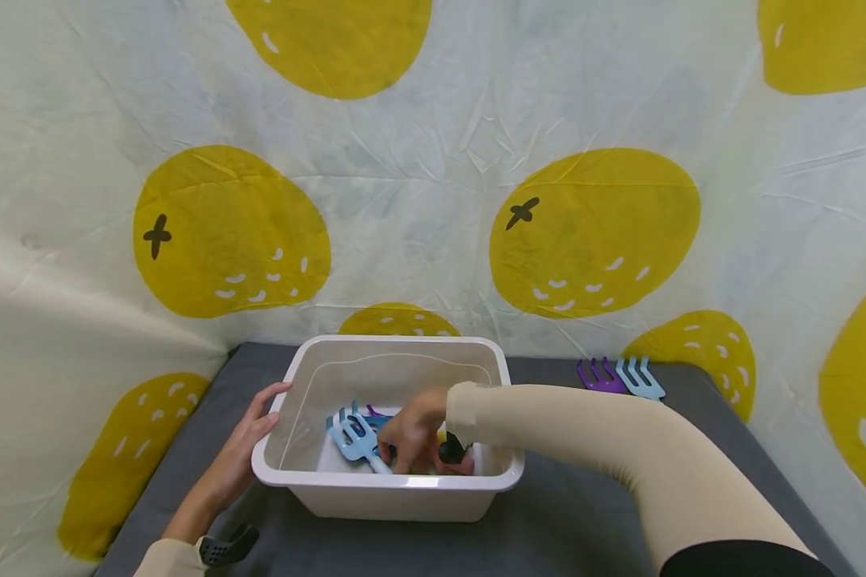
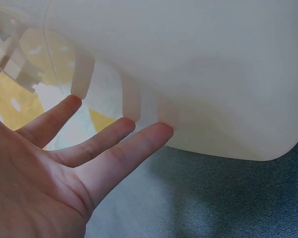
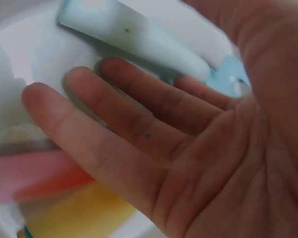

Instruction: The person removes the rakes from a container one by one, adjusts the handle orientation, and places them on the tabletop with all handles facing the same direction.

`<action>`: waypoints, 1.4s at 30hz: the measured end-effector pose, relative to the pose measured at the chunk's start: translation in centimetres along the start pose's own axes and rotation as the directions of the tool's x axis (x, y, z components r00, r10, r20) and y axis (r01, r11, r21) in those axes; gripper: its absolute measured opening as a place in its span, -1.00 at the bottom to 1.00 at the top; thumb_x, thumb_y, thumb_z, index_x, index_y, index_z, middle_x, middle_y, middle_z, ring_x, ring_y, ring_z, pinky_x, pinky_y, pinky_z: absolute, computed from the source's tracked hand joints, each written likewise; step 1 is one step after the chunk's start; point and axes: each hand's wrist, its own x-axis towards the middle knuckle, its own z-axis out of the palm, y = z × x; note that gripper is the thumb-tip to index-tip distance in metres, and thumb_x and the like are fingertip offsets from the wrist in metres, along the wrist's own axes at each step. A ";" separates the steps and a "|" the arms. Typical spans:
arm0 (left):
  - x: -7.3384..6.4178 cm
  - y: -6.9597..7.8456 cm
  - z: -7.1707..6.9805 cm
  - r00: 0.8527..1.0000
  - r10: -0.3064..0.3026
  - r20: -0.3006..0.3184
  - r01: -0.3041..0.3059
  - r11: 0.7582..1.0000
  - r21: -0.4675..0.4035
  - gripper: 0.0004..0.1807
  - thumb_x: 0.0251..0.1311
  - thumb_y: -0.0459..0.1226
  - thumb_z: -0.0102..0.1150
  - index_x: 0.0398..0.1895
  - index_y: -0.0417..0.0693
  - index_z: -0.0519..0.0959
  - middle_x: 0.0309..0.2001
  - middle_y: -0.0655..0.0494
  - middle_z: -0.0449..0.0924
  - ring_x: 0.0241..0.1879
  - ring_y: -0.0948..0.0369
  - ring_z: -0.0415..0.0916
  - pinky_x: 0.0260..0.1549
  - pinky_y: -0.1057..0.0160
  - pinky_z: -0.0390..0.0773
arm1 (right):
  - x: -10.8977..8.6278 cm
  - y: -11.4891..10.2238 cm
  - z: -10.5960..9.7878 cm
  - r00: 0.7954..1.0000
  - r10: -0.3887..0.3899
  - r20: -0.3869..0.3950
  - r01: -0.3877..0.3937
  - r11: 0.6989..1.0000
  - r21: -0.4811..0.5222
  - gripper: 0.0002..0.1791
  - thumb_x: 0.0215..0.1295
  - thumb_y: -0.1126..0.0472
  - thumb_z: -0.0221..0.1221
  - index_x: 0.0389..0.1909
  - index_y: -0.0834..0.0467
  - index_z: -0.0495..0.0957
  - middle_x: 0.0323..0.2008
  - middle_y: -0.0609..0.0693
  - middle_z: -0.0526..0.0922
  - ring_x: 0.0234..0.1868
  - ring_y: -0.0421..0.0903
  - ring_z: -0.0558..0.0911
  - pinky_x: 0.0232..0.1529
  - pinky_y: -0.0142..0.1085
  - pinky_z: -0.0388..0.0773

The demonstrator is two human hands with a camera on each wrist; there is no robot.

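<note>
A white plastic tub (image 1: pixel 386 503) stands on the grey surface. My left hand (image 1: pixel 236 455) is at its left side, fingers spread; in the left wrist view the fingertips (image 2: pixel 161 130) meet the tub's outer wall. My right hand (image 1: pixel 413 437) reaches down inside the tub. Its fingers are extended in the right wrist view, with nothing held in the palm. Beside it lies a light blue toy hand rake (image 1: pixel 354 435), its pale handle (image 3: pixel 134 42) just past the fingers. A pink handle (image 3: pixel 35 177) and a yellow piece (image 3: pixel 84 213) lie on the hand's other side.
At the back right of the grey surface (image 1: pixel 563 513) lie a purple rake head (image 1: pixel 602 377) and a light blue rake head (image 1: pixel 640 379), partly hidden by the right sleeve. A cloth (image 1: pixel 411 224) printed with yellow fruit hangs behind.
</note>
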 end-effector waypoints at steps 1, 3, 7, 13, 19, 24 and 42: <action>0.0 0.0 0.0 1.000 -0.003 -0.002 0.003 1.000 0.000 -0.46 0.60 -0.11 -0.25 0.56 0.21 0.00 0.49 -0.23 -0.04 0.22 -0.35 0.26 -0.03 -0.15 0.65 | 0.0 0.0 0.1 1.000 -0.008 -0.016 0.008 1.000 -0.004 -0.63 0.38 0.05 0.33 0.06 -0.10 0.38 -0.24 0.03 0.60 -0.36 -0.01 0.65 -0.07 -0.13 0.71; 0.0 0.0 0.0 1.000 -0.009 -0.006 0.009 1.000 0.000 -0.46 0.59 -0.11 -0.25 0.56 0.22 0.00 0.49 -0.22 -0.05 0.23 -0.35 0.24 -0.02 -0.20 0.63 | 0.1 -0.1 0.5 0.998 -0.027 -0.061 0.026 1.000 -0.013 -0.60 0.35 0.08 0.35 0.07 -0.10 0.37 -0.19 -0.01 0.57 -0.34 -0.02 0.66 -0.13 -0.17 0.71; 0.0 0.0 0.0 1.000 -0.007 -0.006 0.007 1.000 -0.001 -0.45 0.59 -0.10 -0.25 0.57 0.22 -0.01 0.50 -0.21 -0.05 0.24 -0.36 0.21 0.01 -0.25 0.61 | 0.3 -0.4 1.1 0.986 -0.055 -0.155 0.052 0.998 -0.021 -0.52 0.32 0.14 0.38 0.11 -0.08 0.33 -0.12 -0.03 0.51 -0.34 -0.04 0.66 -0.26 -0.26 0.69; -0.2 0.1 0.1 1.000 -0.008 -0.003 0.008 1.000 0.004 -0.44 0.59 -0.10 -0.25 0.57 0.22 -0.03 0.51 -0.21 -0.08 0.25 -0.37 0.20 0.03 -0.28 0.58 | 1.0 -1.0 1.6 0.949 -0.094 -0.301 0.062 0.992 -0.113 -0.46 0.31 0.00 0.39 0.13 0.00 0.31 -0.19 -0.02 0.50 -0.38 -0.04 0.67 -0.34 -0.20 0.70; -0.2 0.1 0.3 1.000 -0.025 -0.018 0.025 1.000 0.002 -0.43 0.59 -0.07 -0.23 0.57 0.24 -0.02 0.52 -0.20 -0.07 0.26 -0.37 0.20 0.06 -0.31 0.55 | 2.0 -1.3 2.0 0.914 -0.110 -0.391 0.055 0.987 -0.149 -0.46 0.28 0.01 0.42 0.10 0.03 0.32 -0.21 -0.02 0.50 -0.35 -0.11 0.64 -0.29 -0.28 0.68; -0.2 0.1 0.3 0.999 -0.029 -0.021 0.029 1.000 0.000 -0.43 0.59 -0.07 -0.22 0.57 0.25 -0.03 0.55 -0.15 -0.13 0.29 -0.35 0.19 0.08 -0.32 0.53 | 2.2 -1.4 2.2 0.903 -0.121 -0.413 0.073 0.989 -0.130 -0.52 0.29 0.13 0.42 0.06 0.05 0.34 -0.23 -0.01 0.49 -0.37 -0.14 0.60 -0.38 -0.33 0.61; -0.1 -0.1 0.3 1.000 0.027 -0.010 -0.027 1.000 0.007 -0.46 0.60 -0.12 -0.26 0.56 0.14 0.02 0.49 -0.24 -0.03 0.21 -0.34 0.25 -0.04 -0.01 0.64 | 0.6 -0.8 1.7 0.872 -0.177 -0.456 0.130 0.982 -0.133 -0.69 0.25 0.21 0.44 -0.09 0.08 0.51 -0.34 -0.06 0.52 -0.62 -0.11 0.60 -0.58 -0.42 0.49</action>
